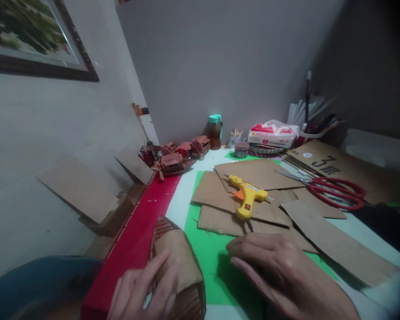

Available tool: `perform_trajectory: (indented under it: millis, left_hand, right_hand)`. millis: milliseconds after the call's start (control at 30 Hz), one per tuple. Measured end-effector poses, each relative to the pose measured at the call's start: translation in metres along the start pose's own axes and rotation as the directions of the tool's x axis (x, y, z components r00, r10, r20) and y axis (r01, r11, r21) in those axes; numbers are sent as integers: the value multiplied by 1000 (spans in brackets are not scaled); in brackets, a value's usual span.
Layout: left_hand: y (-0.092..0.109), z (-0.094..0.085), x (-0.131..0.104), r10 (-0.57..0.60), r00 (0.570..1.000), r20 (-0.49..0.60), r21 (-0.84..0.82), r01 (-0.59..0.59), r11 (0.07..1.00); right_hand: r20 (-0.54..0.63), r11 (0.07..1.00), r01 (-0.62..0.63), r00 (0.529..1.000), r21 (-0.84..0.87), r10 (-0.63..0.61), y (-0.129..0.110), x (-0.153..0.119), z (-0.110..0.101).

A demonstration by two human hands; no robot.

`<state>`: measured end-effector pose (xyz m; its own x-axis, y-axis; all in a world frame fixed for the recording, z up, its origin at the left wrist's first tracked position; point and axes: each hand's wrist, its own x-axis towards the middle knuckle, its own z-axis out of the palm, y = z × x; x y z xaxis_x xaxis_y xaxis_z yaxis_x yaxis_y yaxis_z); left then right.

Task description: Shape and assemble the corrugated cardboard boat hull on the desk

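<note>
A brown cardboard model boat (178, 242) lies at the table's near left, with a plain arched cover over its ribbed, dark red-brown hull. My left hand (145, 289) grips its left side, fingers resting on the cover. To the right, my right hand (280, 271) hovers low over the green mat (203, 249), its fingers curled and pressed together; whatever they may hold is hidden. Beyond that hand a yellow glue gun (248, 195) lies on cardboard sheets (210, 189), its cord running toward the hand. Red-handled scissors (333, 189) rest on the cardboard farther right.
Several finished-looking model boats (173, 163) stand at the back left. Behind the cardboard are a bottle with a teal lid (215, 131), a small jar (241, 150) and a tissue pack (272, 135). A large cardboard piece (333, 164) lies right; more cardboard (83, 189) leans against the left wall.
</note>
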<state>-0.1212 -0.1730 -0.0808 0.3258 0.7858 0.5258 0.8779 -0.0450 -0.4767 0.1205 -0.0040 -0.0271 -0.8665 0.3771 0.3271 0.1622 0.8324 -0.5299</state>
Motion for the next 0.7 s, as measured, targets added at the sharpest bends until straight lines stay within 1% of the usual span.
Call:
perform_trajectory:
  millis: [33, 67, 100, 133, 200, 267, 367, 433, 467, 500, 567, 600, 633, 667, 700]
  left_hand:
    - [4, -1, 2, -105, 994, -2, -23, 105, 994]
    - [8, -3, 5, -180, 984, -1, -66, 180, 982]
    - [12, -5, 7, -227, 974, -1, -117, 226, 967]
    - [16, -7, 8, -253, 967, 1, -163, 250, 954]
    - [17, -13, 10, -244, 970, 15, -241, 241, 940]
    - [12, -21, 12, -225, 973, 58, -324, 232, 917]
    - [-6, -31, 20, -151, 979, 136, -473, 199, 858]
    - [-22, -33, 29, -93, 985, 143, -528, 156, 835]
    - [-29, -33, 34, -52, 991, 125, -558, 113, 822]
    - [-36, -32, 40, 13, 997, 82, -598, 39, 801]
    - [-49, -31, 53, 92, 994, 57, -680, -28, 732]
    - [-54, -32, 59, 149, 986, 72, -719, -52, 693]
    - [-58, -34, 65, 213, 968, 134, -757, -38, 652]
    - [-61, -36, 71, 270, 937, 221, -784, 6, 621]
    - [-63, -40, 77, 294, 917, 269, -792, 37, 610]
  right_hand:
    - [-45, 1000, 2, 999, 2, -2, 0, -1, -1]
    - [-92, 1000, 5, 996, -6, -5, 1, -2, -3]
    - [-138, 1000, 5, 990, -20, -7, 1, -4, -5]
    - [-171, 999, -3, 985, -39, -4, 0, -6, -7]
    - [-204, 996, -38, 979, -77, 21, -1, -12, -13]
    - [-218, 993, -72, 975, -97, 49, -2, -19, -18]
    - [-245, 986, -98, 967, -137, 63, -3, -31, -23]
    - [-276, 980, -94, 960, -173, 43, -2, -40, -25]
    - [-297, 978, -91, 954, -188, 31, -1, -45, -26]
    - [-314, 976, -95, 949, -198, 28, 1, -49, -26]
    - [-354, 973, -124, 934, -197, 48, 2, -60, -26]
    - [-376, 971, -144, 924, -193, 62, 3, -65, -25]
    - [-393, 968, -166, 916, -188, 81, 3, -71, -24]
    - [-405, 966, -183, 909, -183, 95, 3, -77, -22]
    - [-412, 963, -196, 905, -185, 106, 2, -83, -21]
